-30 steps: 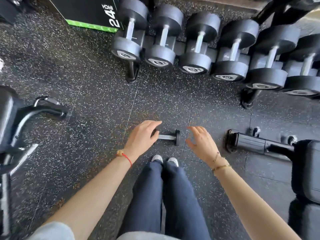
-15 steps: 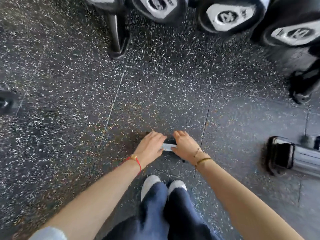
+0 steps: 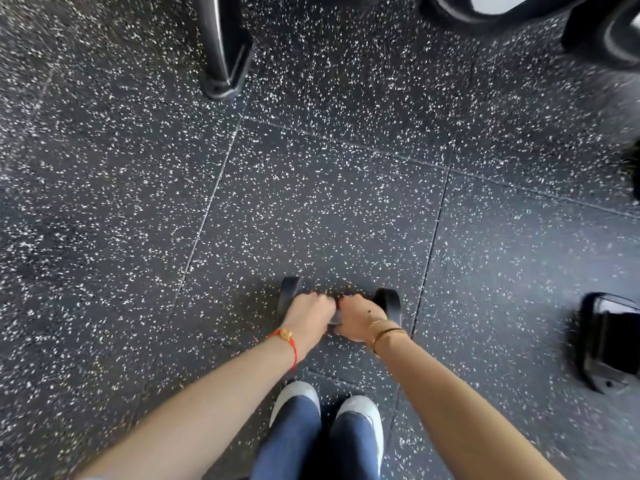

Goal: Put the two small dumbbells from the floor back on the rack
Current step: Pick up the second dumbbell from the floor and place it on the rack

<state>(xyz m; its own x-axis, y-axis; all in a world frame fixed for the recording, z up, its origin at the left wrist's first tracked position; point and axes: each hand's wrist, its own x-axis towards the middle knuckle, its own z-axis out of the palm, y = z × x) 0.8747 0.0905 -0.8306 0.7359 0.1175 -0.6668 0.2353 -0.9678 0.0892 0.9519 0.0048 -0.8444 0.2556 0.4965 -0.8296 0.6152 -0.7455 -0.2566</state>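
A small black dumbbell lies on the speckled floor just ahead of my feet. Its left end [image 3: 288,294] and right end [image 3: 390,304] show on either side of my hands, and a sliver of grey handle [image 3: 334,319] shows between them. My left hand [image 3: 309,315] and my right hand [image 3: 356,317] are both curled around the handle, knuckles touching. Only this one small dumbbell can be made out; a second may be hidden under my hands. The rack's shelves are out of frame.
The rack's black foot [image 3: 224,50] stands on the floor at the top, left of centre. Ends of large racked dumbbells [image 3: 602,36] hang over the top right. A bench foot [image 3: 606,344] sits at the right edge. My white shoes [image 3: 298,398] stand close behind the dumbbell.
I have bent down closer to the floor. Both hands went from open above the dumbbell to curled around its handle, and the rack has slid up out of view.
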